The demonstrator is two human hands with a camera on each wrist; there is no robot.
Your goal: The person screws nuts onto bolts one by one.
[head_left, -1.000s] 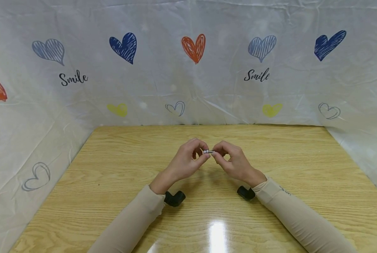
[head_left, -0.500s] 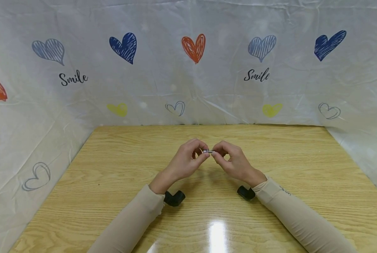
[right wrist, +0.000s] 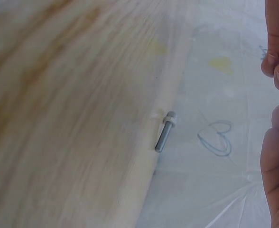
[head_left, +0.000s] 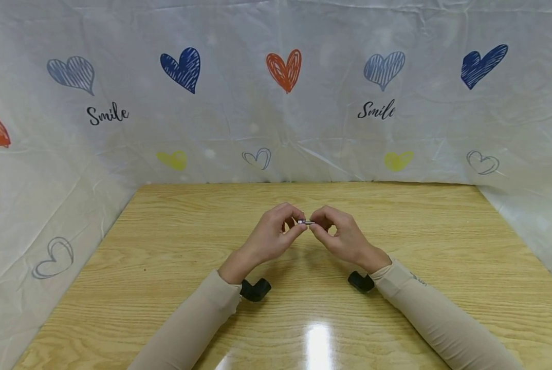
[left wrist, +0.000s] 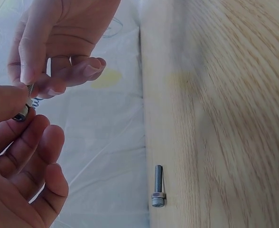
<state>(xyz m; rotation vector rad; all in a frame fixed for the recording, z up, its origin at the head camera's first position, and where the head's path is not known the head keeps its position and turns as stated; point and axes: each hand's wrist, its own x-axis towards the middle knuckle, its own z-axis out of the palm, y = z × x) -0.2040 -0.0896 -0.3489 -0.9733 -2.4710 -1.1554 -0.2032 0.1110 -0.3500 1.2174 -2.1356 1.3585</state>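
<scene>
A small metal bolt [head_left: 306,222] is held level between both hands. My left hand [head_left: 272,234] pinches its head end between thumb and fingertips. From the other side my right hand [head_left: 343,235] pinches the tip of the shank with thumb and forefinger. In the left wrist view the bolt's dark, round head [left wrist: 21,114] shows between the left thumb and fingers, which partly cover it. A second bolt [left wrist: 158,185], with a nut up against its socket head, lies on the table below the hands. It also shows in the right wrist view, while the hands hide it in the head view.
The wood-grain table [head_left: 202,216] runs back to a white curtain [head_left: 322,128] printed with hearts and lettering. Another curtain side stands along the left. A black piece [head_left: 256,290] sits at the left wrist, and another black piece [head_left: 361,281] at the right wrist.
Both hands stay almost in place. The bolt looks slightly turned between the fingertips, and the right fingertips have shifted very slightly.
</scene>
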